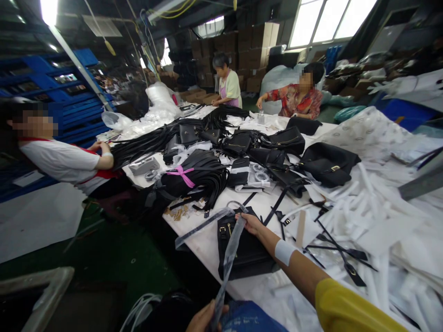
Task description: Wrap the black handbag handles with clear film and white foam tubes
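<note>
A person in pale yellow (230, 87) and another in red print (302, 99) are at the bench's (206, 245) far edge, cartons (256, 41) stacked behind. Plastic wrap (161, 96) lies toward the far left corner; blue racks (71, 117) stand off the left edge.

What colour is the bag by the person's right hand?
The bag is black; it shows best in the head view.

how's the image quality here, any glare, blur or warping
In the head view, the window and the lamp glare to plain white; in the head view, wide-angle distortion seems to stretch things near the edges, such as the yellow sleeve; in the head view, the black buckled bag under the right hand loses detail in its dark tones.
</note>
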